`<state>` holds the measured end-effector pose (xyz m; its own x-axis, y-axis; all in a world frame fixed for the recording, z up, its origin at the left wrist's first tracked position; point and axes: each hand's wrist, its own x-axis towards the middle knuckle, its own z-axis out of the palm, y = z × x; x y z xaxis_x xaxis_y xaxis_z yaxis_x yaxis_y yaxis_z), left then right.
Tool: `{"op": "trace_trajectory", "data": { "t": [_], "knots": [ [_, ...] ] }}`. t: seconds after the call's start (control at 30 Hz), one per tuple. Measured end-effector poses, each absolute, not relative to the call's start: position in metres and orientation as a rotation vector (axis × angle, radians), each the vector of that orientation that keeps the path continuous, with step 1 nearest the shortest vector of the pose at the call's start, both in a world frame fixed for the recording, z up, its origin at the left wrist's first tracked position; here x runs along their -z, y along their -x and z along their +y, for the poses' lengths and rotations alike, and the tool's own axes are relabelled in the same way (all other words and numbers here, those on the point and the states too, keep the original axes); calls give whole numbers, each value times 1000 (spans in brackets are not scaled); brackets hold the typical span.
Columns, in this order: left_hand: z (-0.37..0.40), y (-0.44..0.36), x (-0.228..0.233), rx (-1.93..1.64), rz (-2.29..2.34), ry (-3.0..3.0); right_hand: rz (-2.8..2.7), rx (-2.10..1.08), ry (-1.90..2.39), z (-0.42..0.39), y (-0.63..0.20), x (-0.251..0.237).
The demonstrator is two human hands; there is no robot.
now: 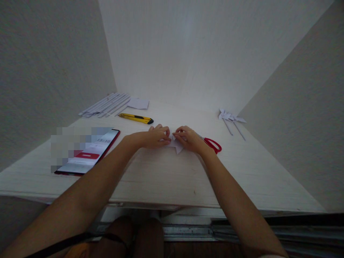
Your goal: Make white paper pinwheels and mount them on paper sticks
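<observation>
Head view, left to right: a phone lies at the left edge of the worktop, paper sticks and a yellow utility knife behind. Left hand and right hand both pinch a small folded white paper at centre, fingers closed on it. Risk: uneven pinching could tear or misfold it. Red scissors lie beside the right wrist, liable to be nudged.

bare table in front, scissors right, knife behind
</observation>
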<state>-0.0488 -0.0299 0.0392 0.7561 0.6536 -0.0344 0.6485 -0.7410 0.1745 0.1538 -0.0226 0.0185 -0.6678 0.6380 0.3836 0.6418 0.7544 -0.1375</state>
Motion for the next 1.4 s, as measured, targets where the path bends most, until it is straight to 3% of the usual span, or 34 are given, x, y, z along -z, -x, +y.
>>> {"op": "trace_trajectory", "data": {
  "t": [1.17,1.4],
  "knots": [
    [-33,43,-37,-1,1006,-2786,-2441,-69,998,-11,-156,-4],
    [-30,44,-37,-140,901,-2808,-2449,-94,1024,-14,-155,-7]
  ]
}}
